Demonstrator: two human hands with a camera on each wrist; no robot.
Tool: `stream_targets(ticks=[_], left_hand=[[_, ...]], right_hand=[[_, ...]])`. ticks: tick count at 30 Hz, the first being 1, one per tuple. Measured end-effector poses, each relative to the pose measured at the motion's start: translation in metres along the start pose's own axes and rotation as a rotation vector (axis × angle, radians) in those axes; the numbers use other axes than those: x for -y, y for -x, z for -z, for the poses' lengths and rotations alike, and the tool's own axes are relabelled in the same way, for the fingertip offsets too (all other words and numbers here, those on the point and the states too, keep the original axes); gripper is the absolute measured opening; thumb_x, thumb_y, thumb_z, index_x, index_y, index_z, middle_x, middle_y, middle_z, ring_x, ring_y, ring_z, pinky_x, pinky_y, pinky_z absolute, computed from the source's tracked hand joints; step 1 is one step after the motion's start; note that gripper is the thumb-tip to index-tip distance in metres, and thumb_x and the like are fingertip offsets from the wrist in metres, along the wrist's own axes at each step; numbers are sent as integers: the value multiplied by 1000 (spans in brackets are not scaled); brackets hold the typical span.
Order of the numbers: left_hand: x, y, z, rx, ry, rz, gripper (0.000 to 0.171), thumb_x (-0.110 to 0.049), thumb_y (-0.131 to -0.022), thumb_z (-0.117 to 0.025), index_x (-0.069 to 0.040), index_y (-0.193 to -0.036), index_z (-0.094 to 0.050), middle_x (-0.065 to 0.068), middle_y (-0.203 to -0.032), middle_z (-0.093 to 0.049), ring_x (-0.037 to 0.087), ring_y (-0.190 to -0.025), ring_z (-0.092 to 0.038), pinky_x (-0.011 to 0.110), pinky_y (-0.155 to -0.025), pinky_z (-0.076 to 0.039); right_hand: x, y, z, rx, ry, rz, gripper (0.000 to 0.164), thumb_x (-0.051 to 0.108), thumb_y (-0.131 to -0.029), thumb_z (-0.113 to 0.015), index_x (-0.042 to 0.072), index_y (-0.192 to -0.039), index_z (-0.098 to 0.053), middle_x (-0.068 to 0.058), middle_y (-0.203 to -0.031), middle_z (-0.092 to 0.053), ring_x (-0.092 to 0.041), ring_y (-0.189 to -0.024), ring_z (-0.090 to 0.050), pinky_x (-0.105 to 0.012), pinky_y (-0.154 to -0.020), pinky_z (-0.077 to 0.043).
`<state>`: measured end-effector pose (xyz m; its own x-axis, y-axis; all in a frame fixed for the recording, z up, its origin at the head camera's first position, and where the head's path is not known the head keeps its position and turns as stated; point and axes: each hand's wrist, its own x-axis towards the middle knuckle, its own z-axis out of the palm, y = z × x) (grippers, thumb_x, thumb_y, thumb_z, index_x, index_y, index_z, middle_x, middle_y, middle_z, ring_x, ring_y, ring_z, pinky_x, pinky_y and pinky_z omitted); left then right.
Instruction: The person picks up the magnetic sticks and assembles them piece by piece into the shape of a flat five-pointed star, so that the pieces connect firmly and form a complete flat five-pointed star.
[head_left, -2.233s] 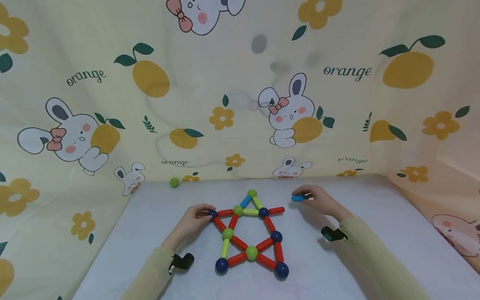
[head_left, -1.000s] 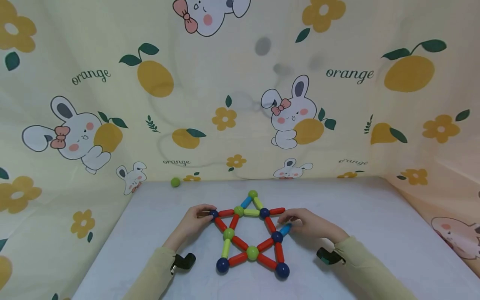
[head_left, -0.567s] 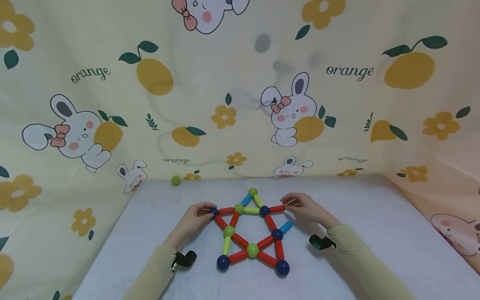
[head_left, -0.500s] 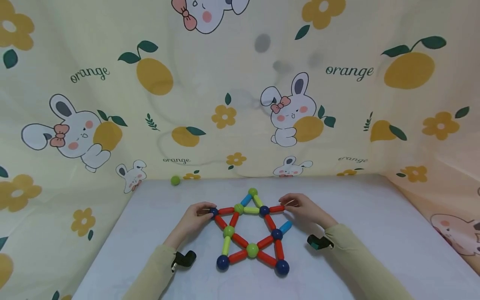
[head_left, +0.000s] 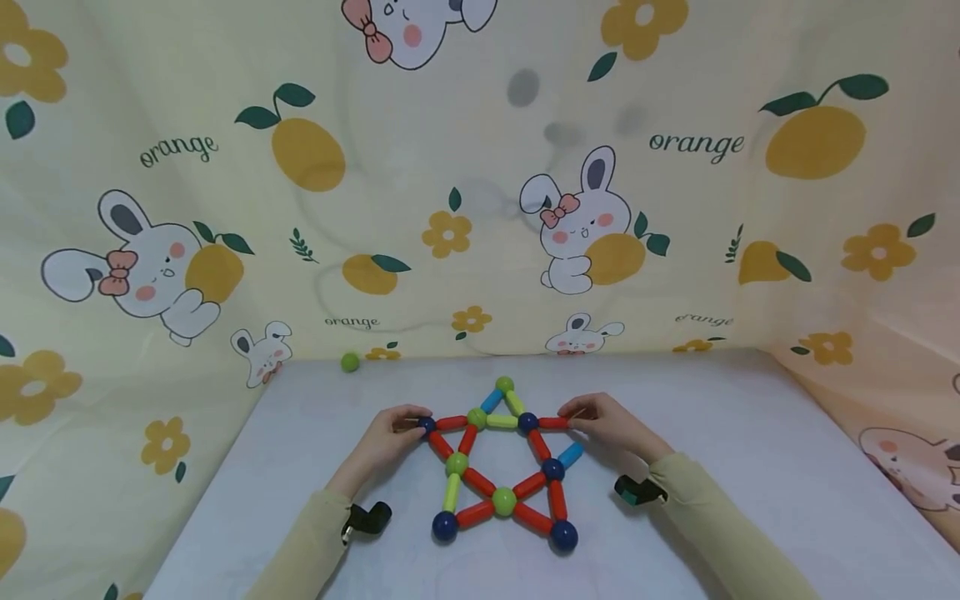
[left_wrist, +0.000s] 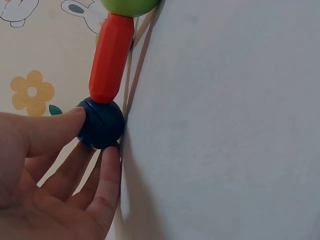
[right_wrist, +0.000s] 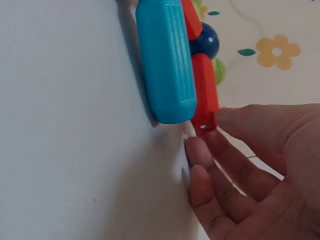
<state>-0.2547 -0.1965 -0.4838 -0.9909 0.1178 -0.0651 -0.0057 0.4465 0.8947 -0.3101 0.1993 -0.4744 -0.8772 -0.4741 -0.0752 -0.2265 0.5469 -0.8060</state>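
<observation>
Magnetic rods and balls form a star-like figure on the table. My left hand (head_left: 390, 437) pinches the dark blue ball (left_wrist: 101, 123) at its left tip, where a red rod (left_wrist: 111, 57) meets it. My right hand (head_left: 611, 425) pinches the free end of another red rod (right_wrist: 205, 92), whose other end joins a dark blue ball (head_left: 528, 423). Just below that hand, a light blue rod (head_left: 572, 455) sticks out from a lower dark blue ball (head_left: 552, 469), its outer end bare. A green ball (head_left: 505, 384) tops the figure.
A loose green ball (head_left: 350, 362) lies at the table's back left edge. Behind the white table (head_left: 675, 533) hangs a patterned cloth (head_left: 465, 283), which also runs along the sides. Both wrists carry small black cameras (head_left: 367, 518).
My right hand has brought the light blue rod to the lower right ball and let it go there. It then took the red rod's end, which now lies more level. The left hand stays put.
</observation>
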Motion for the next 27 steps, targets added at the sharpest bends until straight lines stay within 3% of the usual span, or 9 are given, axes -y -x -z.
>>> stream_targets(ticks=[8, 13, 20, 23, 27], left_hand=[[-2, -5, 2, 4, -25, -13, 24, -5, -92, -62, -9, -115, -67, 5, -114, -64, 22, -103, -60, 41, -92, -49], [-4, -9, 6, 1, -23, -31, 24, -6, -92, -63, -5, -116, -65, 7, -113, -65, 20, -98, -61, 37, -88, -51], [-7, -13, 7, 18, -8, -39, 28, -10, -92, -64, -5, -119, -63, 6, -115, -64, 22, -101, -62, 37, -88, -52], [-7, -16, 6, 28, 15, -33, 31, -12, -91, -66, -7, -121, -63, 5, -116, -64, 23, -105, -61, 38, -89, -51], [-6, -20, 5, 49, 30, -44, 33, -10, -90, -66, -6, -123, -61, 6, -116, -64, 24, -107, -61, 37, -91, -51]], right_hand=[[11, 24, 13, -58, 19, 56, 28, 15, -96, -59, -1, -119, -61, -10, -110, -65, -26, -98, -60, -39, -84, -52], [17, 44, 15, 39, -37, 20, 29, 20, -96, -58, 1, -117, -61, -10, -105, -63, -25, -90, -60, -34, -74, -53], [33, 71, -12, 324, -144, -28, 20, 20, -96, -58, 2, -103, -61, -11, -92, -64, -25, -75, -60, -26, -58, -47], [41, 79, -30, 359, -116, -12, 17, 22, -92, -65, 6, -94, -60, -5, -85, -63, -20, -71, -58, -25, -59, -46], [49, 88, -51, 328, -43, -2, 25, 28, -84, -75, 10, -84, -57, 3, -75, -60, -14, -67, -55, -23, -58, -44]])
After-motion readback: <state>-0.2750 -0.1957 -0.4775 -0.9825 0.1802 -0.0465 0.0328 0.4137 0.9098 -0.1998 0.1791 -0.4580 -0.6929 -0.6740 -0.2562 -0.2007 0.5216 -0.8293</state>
